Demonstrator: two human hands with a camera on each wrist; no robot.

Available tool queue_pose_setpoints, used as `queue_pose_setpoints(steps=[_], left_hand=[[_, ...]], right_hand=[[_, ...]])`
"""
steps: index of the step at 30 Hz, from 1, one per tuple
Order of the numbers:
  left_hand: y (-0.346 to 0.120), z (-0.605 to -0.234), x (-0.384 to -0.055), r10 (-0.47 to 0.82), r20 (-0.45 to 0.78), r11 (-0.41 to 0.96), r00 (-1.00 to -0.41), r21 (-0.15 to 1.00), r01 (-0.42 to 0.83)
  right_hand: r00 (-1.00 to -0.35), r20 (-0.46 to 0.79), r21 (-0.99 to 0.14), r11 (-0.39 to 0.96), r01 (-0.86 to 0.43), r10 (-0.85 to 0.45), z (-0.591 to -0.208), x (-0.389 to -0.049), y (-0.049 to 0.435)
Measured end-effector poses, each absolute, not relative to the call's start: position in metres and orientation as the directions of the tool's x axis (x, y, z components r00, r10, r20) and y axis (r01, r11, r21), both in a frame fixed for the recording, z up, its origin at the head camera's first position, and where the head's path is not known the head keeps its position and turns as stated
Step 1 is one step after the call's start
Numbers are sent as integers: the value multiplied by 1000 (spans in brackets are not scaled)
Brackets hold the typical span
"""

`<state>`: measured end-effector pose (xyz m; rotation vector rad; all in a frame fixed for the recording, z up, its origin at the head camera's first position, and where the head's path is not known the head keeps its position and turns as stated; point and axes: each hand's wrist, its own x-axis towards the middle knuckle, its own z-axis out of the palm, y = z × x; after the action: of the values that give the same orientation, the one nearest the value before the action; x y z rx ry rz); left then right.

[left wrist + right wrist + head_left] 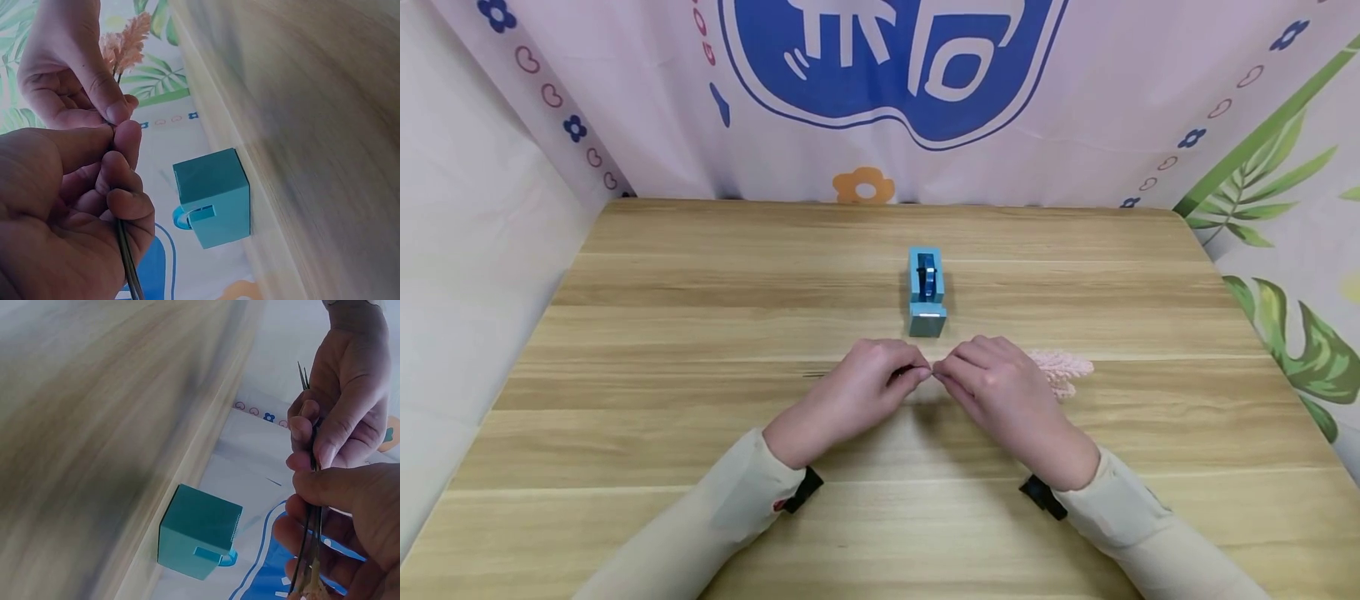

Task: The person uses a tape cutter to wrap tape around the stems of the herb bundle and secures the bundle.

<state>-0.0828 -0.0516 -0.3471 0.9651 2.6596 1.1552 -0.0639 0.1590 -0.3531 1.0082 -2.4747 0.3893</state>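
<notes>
Both hands pinch the thin dark stems of pink feathery flower sprigs, fingertips meeting near the middle of the stems. My left hand curls round the stem end; loose stem tips stick out past it in the right wrist view. Toward the flower heads, my right hand grips with thumb and fingers, partly covering the blooms. The stems run as a narrow bundle through the left palm. Just beyond the fingertips stands a blue tape dispenser with a roll of tape in it.
The wooden table spreads out round the hands. A printed curtain hangs along its back edge, and a leaf-patterned cloth is at the right side.
</notes>
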Motion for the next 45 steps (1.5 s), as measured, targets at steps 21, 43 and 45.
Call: queue_pose_setpoints(steps=[21,43,45], left_hand=[[-50,-348,-85,571,185,500,-800,695,517],[-50,-348,-83,548,89,587,-831,667,458],[-50,-348,-84,553,88,593,-828,657,466]], right_hand=[[-737,367,-121,757,-642,-567,-341,-58,164],[-723,311,-171,713,-681,-616,-346,-64,166],[-719,325,-159,714,-682,-615,-347,-64,167]])
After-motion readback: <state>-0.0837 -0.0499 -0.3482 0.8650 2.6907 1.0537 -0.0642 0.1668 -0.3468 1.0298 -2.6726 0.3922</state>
